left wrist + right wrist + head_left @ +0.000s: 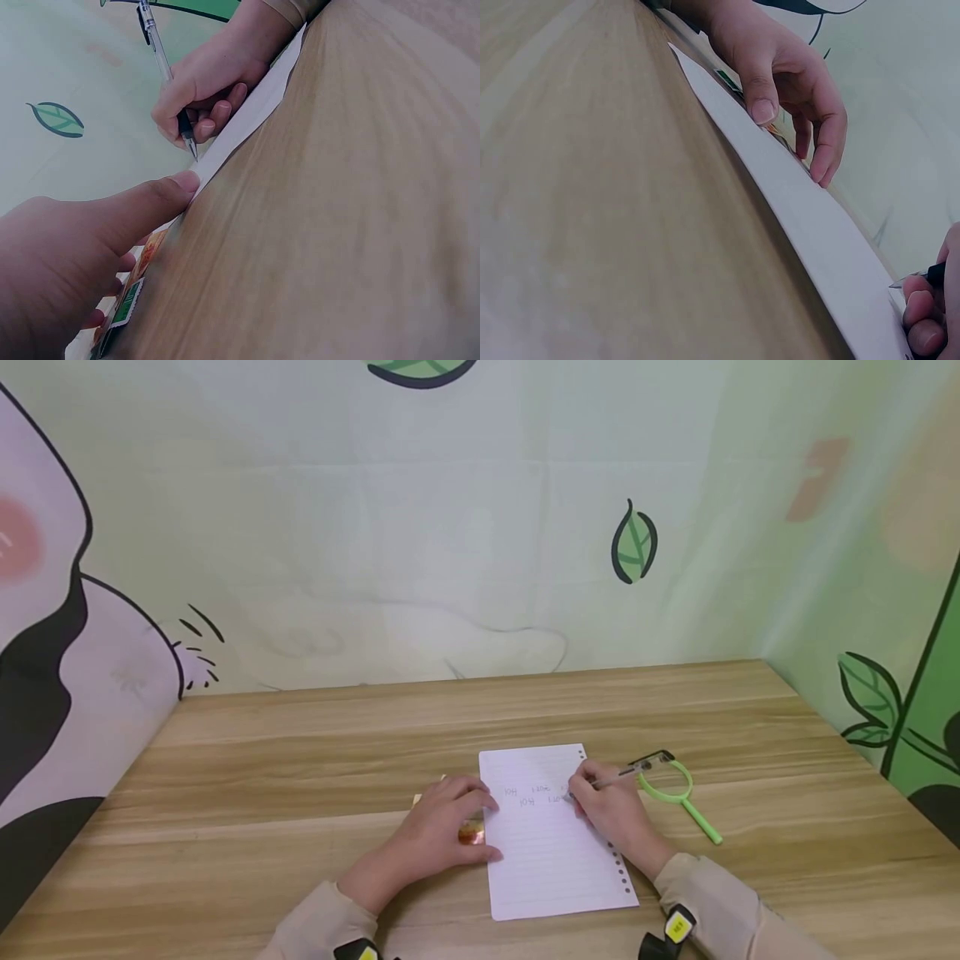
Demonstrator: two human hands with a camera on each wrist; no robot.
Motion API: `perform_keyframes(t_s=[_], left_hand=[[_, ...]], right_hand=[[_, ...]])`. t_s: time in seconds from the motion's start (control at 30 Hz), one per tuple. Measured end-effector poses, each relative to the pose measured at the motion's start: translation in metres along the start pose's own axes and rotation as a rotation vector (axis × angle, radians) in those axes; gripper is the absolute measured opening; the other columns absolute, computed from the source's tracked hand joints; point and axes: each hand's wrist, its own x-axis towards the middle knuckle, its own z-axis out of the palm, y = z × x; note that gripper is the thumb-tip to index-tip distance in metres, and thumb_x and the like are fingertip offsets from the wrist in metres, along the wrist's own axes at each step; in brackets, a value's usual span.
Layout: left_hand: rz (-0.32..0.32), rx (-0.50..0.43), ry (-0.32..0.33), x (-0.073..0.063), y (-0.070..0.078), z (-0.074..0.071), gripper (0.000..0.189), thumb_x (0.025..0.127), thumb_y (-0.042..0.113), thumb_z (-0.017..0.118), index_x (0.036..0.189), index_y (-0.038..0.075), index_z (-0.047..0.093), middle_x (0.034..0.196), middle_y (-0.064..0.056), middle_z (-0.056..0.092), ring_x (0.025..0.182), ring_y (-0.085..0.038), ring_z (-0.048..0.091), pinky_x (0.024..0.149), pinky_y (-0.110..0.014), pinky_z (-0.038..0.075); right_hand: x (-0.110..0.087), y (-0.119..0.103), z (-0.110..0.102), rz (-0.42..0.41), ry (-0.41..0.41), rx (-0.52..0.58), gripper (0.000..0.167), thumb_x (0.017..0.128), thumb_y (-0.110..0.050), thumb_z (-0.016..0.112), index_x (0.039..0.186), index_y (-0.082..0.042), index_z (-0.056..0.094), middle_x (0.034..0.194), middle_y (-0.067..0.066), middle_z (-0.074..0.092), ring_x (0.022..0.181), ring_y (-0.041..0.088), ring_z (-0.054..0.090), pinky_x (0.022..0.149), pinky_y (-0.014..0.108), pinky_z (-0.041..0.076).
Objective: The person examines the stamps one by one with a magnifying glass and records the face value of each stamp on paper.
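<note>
A lined sheet of paper (555, 868) with punched holes along its right edge lies on the table, with short handwritten marks on its upper half. My right hand (615, 806) pinches a clear pen with a dark grip (185, 126), its tip at the paper. My left hand (442, 827) rests at the sheet's left edge, thumb and fingertips touching it, fingers spread. Partly hidden under that hand are small printed pieces: an orange-brown one (472, 833) and a green one with a toothed edge (129, 301), like a stamp.
A magnifying glass with a green frame and handle (702, 822) lies right of the paper, its ring partly behind the pen's upper end in the head view. The wooden table (300, 760) meets a printed backdrop (450, 568) at the back and sides.
</note>
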Motion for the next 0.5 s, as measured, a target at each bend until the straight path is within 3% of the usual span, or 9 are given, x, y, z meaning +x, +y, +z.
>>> perform_keyframes(t_s=[0.5], left_hand=[[0.003,0.003,0.008,-0.0005,0.0007,0.0002,0.046,0.074,0.040,0.080,0.108,0.015,0.064,0.122,-0.005,0.058,0.121,-0.026,0.051,0.113,-0.053,0.031]], right_hand=[[0.0011,0.0004,0.0005,0.005,0.002,-0.007,0.018,0.088,-0.010,0.053,0.070,-0.008,0.058,0.056,-0.001,0.053,0.055,0.012,0.047,0.051,0.020,0.034]])
